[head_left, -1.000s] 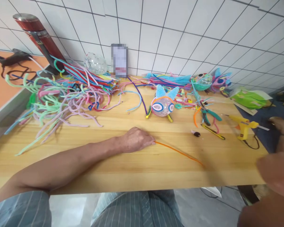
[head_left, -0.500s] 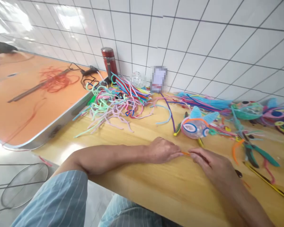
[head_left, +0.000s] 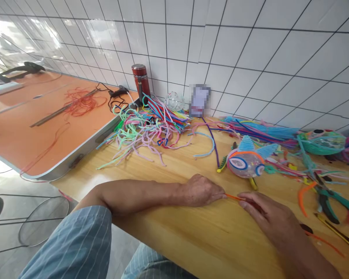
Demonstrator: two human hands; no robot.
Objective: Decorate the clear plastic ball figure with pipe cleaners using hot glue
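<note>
A red flask (head_left: pixel 141 82) stands capped by the wall. Both hands pinch an orange pipe cleaner (head_left: pixel 234 197) flat on the tabletop (head_left: pixel 174 228): left hand (head_left: pixel 202 190), right hand (head_left: pixel 266 217). A pipe-cleaner fish (head_left: pixel 246 162) sits just beyond, loose stems (head_left: pixel 145 130) heaped farther left.

No readable text anywhere; the card (head_left: pixel 199 101) against the wall is blurred.

I note a red flask (head_left: pixel 140 79) against the tiled wall, a tangled pastel pipe-cleaner heap (head_left: pixel 145 130) just beside it, and green-handled pliers (head_left: pixel 334 197) on the desk (head_left: pixel 177 232).
</note>
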